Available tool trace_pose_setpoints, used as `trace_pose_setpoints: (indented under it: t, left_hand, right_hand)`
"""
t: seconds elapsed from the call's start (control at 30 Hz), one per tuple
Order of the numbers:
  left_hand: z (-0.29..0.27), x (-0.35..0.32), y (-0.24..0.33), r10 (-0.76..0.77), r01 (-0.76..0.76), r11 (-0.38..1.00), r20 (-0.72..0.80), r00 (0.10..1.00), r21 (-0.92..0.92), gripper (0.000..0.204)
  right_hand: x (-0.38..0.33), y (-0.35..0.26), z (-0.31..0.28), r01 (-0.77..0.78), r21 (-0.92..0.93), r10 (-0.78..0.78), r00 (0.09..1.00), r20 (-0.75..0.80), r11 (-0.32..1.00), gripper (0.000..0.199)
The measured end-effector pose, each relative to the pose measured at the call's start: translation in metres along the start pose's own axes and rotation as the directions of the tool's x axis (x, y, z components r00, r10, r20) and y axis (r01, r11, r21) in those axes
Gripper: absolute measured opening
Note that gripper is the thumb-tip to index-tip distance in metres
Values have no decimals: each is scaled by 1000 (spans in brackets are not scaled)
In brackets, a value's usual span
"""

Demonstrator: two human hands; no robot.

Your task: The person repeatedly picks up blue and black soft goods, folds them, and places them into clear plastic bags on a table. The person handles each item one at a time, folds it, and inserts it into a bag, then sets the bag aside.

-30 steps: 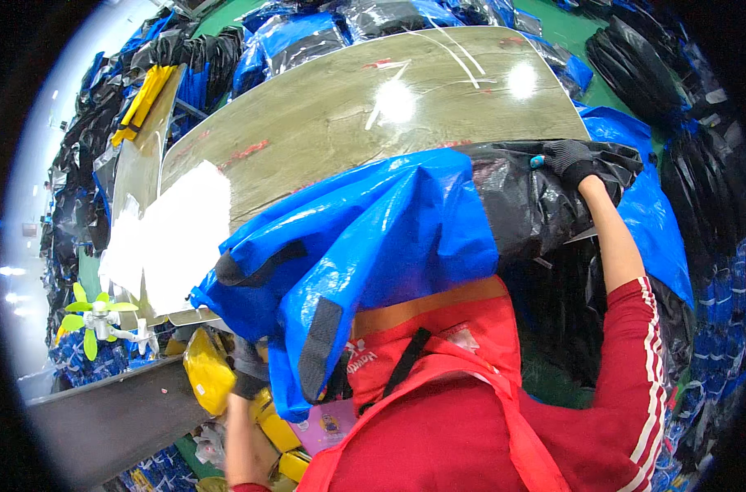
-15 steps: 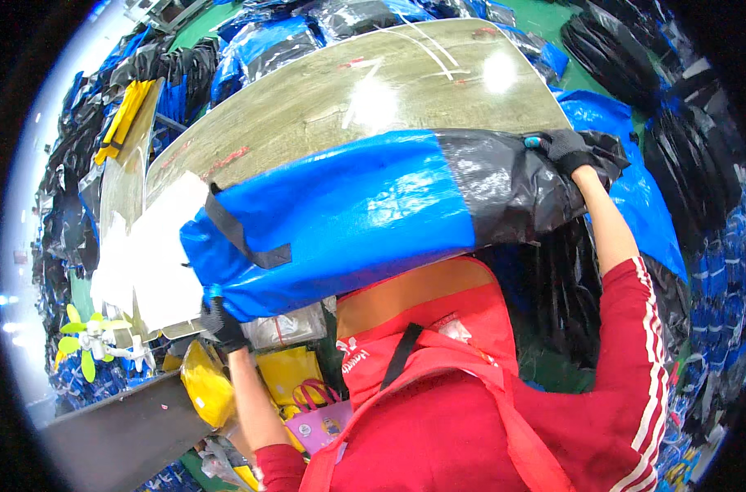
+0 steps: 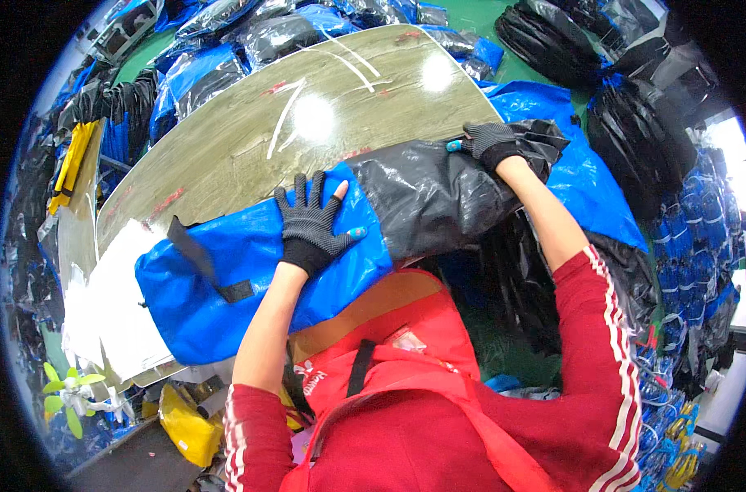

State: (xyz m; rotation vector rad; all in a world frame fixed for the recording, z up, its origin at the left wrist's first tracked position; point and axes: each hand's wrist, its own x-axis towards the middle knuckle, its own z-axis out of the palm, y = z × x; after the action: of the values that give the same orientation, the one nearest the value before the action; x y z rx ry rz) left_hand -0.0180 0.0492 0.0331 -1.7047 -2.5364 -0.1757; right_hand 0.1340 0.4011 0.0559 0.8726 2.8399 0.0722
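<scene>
A long bag of shiny sheet material, blue on the left (image 3: pixel 258 246) and black on the right (image 3: pixel 414 197), lies across the near side of the table. Its blue end carries a black webbing strap (image 3: pixel 196 254). My left hand (image 3: pixel 311 217), in a dark knit glove with some fingertips bare, presses flat on the blue part near the seam, fingers spread. At the far edge of the black part, my gloved right hand (image 3: pixel 489 143) has its fingers bent over the material. What lies under that palm is hidden.
The wood-patterned tabletop (image 3: pixel 250 139) extends beyond the bag, with white sheets (image 3: pixel 114 303) at its left. A blue sheet (image 3: pixel 590 176) hangs past the right edge. Bundled black bags (image 3: pixel 639 139) stand at the right; a small green-bladed fan (image 3: pixel 71 398) is at lower left.
My left hand has moved from the bag's near left corner up onto the blue part, fingers now spread. My right hand stays on the black part. The view has shifted right.
</scene>
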Motion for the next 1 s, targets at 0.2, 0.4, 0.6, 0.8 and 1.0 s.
trace_pose_setpoints:
  t: [0.2,0.4,0.6,0.8,1.0]
  left_hand:
    - [26,-10,-20,0,0,1000,16,1000,14,89]
    - [-28,-106,-132,-358,329,926,147,922,187,86]
    - [-42,-9,-27,-416,417,909,-89,905,-10,61]
    - [24,48,106,105,-164,944,-211,972,-287,107]
    - [46,65,112,114,-137,961,-108,988,-240,104]
  right_hand:
    - [-52,-99,-10,613,82,-599,787,-144,786,71]
    - [-61,-105,52,618,66,-565,752,-339,783,78]
    - [-56,-115,56,605,54,-535,740,-409,795,73]
    - [-77,-43,-17,500,252,-428,856,-289,829,43]
    - [-69,59,51,121,-149,-179,854,-489,981,55]
